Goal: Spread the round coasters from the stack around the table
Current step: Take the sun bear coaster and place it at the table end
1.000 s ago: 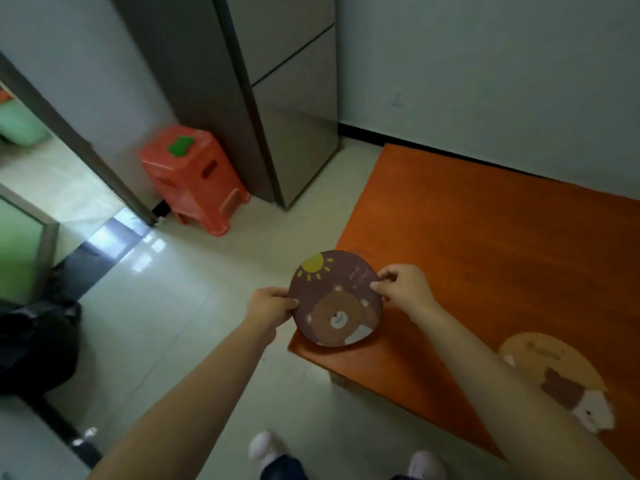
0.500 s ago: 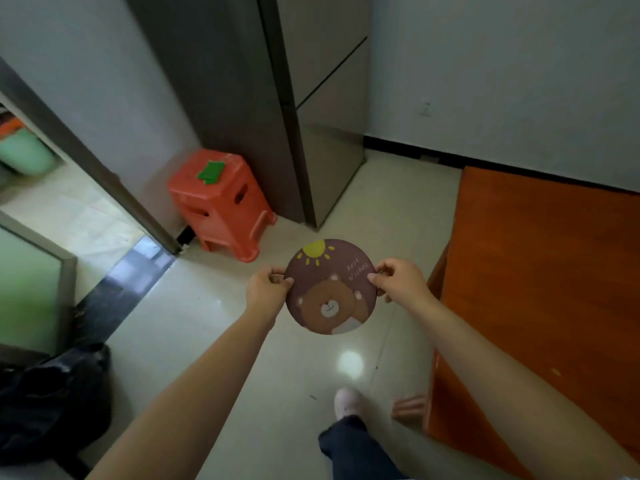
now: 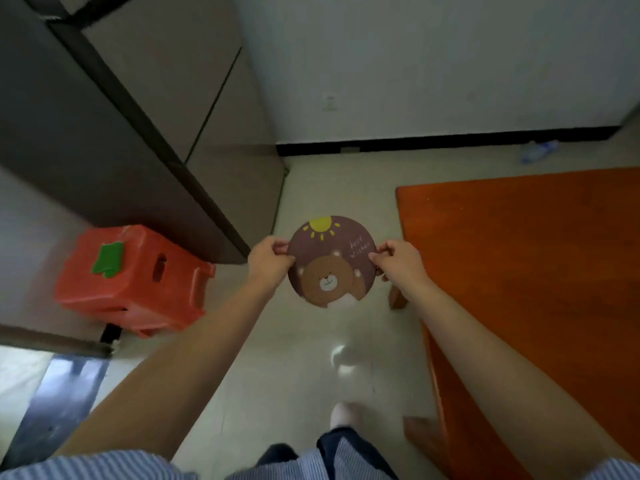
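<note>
I hold a round brown coaster with a bear and a yellow sun printed on it, in the air above the floor, left of the orange table. My left hand pinches its left edge and my right hand pinches its right edge. I cannot tell whether more coasters lie under it. No coaster shows on the visible part of the table.
A grey fridge stands at the back left with a red plastic stool in front of it. A white wall with a dark skirting runs across the back. A table leg is near my right hand. My foot is on the tiled floor.
I have walked along the table's left side; the coaster moved from over the table corner to above the floor. The coaster lying on the table has left the view.
</note>
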The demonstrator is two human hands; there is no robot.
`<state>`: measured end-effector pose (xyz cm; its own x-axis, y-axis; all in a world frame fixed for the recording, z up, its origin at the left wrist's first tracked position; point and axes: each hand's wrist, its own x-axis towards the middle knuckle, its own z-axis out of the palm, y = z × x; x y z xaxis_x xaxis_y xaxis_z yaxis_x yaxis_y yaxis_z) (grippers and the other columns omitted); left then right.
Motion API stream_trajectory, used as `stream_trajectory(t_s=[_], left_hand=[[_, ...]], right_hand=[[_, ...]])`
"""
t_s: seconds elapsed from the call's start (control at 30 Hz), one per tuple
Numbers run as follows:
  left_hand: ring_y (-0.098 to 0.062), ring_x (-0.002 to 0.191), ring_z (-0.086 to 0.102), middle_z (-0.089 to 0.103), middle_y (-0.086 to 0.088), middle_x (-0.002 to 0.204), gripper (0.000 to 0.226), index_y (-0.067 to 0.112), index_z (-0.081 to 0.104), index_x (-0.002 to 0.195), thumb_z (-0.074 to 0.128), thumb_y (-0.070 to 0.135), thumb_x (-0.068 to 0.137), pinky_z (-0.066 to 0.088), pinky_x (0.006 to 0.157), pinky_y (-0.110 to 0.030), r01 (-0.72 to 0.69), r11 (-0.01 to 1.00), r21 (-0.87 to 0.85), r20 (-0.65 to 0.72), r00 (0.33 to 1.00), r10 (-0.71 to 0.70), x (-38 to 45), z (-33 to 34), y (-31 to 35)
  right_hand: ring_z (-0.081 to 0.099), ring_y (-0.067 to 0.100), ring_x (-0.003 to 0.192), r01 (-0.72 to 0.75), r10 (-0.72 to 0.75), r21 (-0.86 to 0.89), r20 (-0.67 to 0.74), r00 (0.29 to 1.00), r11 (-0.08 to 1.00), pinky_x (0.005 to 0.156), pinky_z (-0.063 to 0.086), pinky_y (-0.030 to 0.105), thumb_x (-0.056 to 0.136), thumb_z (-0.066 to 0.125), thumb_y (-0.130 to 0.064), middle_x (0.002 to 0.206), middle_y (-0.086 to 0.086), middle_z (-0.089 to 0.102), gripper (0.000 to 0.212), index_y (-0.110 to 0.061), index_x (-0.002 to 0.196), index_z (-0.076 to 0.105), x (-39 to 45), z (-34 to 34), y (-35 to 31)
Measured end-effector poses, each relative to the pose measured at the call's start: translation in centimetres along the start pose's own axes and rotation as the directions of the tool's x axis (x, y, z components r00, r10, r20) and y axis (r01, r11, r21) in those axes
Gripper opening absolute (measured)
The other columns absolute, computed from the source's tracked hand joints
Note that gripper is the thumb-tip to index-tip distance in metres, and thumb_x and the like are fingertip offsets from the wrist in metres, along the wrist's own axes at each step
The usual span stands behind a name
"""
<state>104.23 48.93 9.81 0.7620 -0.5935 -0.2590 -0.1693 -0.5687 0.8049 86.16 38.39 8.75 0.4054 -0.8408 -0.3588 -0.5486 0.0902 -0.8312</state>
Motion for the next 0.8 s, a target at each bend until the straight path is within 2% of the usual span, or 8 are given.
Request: stream_trajectory(t_s=[0.07,0.13,0.3,0.37,0.47,0.57,0.67,0.8], left_hand=[[-0.02,0.071,0.053,0.057,-0.011,0.083,0.028,-0.011,0.059,0.103,0.055,-0.016,0.075,0.048,0.068,-0.02,-0.063,0.998,0.009,0.108,0.992,0.061,1.8,2.6,2.3],[-0.011,0.062,0.049,0.055,-0.006,0.072,0.028,-0.011,0.059,0.103,0.054,-0.016,0.076,0.042,0.052,-0.003,-0.136,0.99,0.037,0.233,0.965,0.124,3.1,5.6,4.7],[-0.017,0.076,0.054,0.059,-0.009,0.088,0.032,-0.006,0.063,0.106,0.057,-0.013,0.076,0.043,0.06,-0.013,-0.358,0.929,0.091,0.531,0.807,0.259,4.7,14.0,9.3],[-0.018,0.082,0.053,0.058,-0.009,0.087,0.031,-0.004,0.065,0.104,0.059,-0.012,0.075,0.043,0.062,-0.013,-0.459,0.883,0.102,0.628,0.718,0.301,5.0,17.3,10.8],[-0.018,0.081,0.052,0.057,-0.009,0.083,0.026,-0.004,0.066,0.1,0.061,-0.01,0.074,0.045,0.073,-0.03,-0.608,0.787,0.106,0.766,0.554,0.325,4.8,21.7,12.7],[-0.019,0.081,0.052,0.057,-0.008,0.082,0.023,-0.003,0.067,0.098,0.062,-0.006,0.076,0.041,0.075,-0.031,-0.716,0.696,0.057,0.879,0.366,0.305,4.0,24.9,14.2],[-0.019,0.083,0.052,0.057,-0.008,0.084,0.022,-0.003,0.066,0.1,0.061,-0.005,0.078,0.04,0.075,-0.029,-0.779,0.627,-0.015,0.942,0.199,0.27,2.8,27.7,15.1],[-0.025,0.088,0.056,0.064,-0.017,0.096,0.026,-0.002,0.064,0.106,0.062,-0.003,0.081,0.043,0.079,-0.029,-0.822,0.564,-0.076,0.981,0.041,0.191,0.1,30.6,15.5]], right_hand=[[0.05,0.01,0.049,-0.057,0.06,0.04,-0.096,0.994,0.998,0.044,0.041,0.021,0.087,0.06,-0.008,0.061,0.003,0.055,0.011,-0.009,0.077,0.056,0.5,-2.2,1.2],[0.048,0.012,0.047,-0.109,0.122,0.073,-0.191,0.974,0.991,0.046,0.04,0.024,0.087,0.06,-0.008,0.056,0.001,0.053,0.016,-0.01,0.073,0.054,0.6,-4.5,2.8],[0.048,0.015,0.047,-0.261,0.319,0.195,-0.392,0.863,0.946,0.051,0.042,0.029,0.089,0.059,-0.009,0.052,0.003,0.053,0.016,-0.008,0.074,0.052,-0.5,-9.2,6.8],[0.048,0.015,0.047,-0.319,0.391,0.23,-0.451,0.802,0.919,0.054,0.043,0.03,0.089,0.058,-0.01,0.051,0.003,0.053,0.022,-0.012,0.068,0.051,-1.2,-10.2,8.2],[0.049,0.014,0.048,-0.426,0.507,0.275,-0.506,0.698,0.862,0.061,0.044,0.032,0.089,0.058,-0.01,0.052,0.003,0.053,0.035,-0.018,0.058,0.045,-2.5,-10.7,9.7],[0.053,0.023,0.06,-0.505,0.629,0.382,-0.553,0.546,0.774,0.063,0.044,0.035,0.088,0.058,-0.011,0.061,0.008,0.053,0.036,-0.019,0.057,0.042,-3.9,-10.4,10.7],[0.054,0.027,0.075,-0.523,0.71,0.492,-0.581,0.398,0.696,0.07,0.049,0.043,0.089,0.057,-0.013,0.076,0.013,0.056,0.021,-0.012,0.069,0.051,-5.4,-9.9,11.4],[0.053,0.029,0.079,-0.503,0.778,0.61,-0.577,0.248,0.612,0.072,0.048,0.044,0.092,0.056,-0.016,0.085,0.014,0.055,0.012,-0.004,0.094,0.059,-7.4,-9.0,12.5]])
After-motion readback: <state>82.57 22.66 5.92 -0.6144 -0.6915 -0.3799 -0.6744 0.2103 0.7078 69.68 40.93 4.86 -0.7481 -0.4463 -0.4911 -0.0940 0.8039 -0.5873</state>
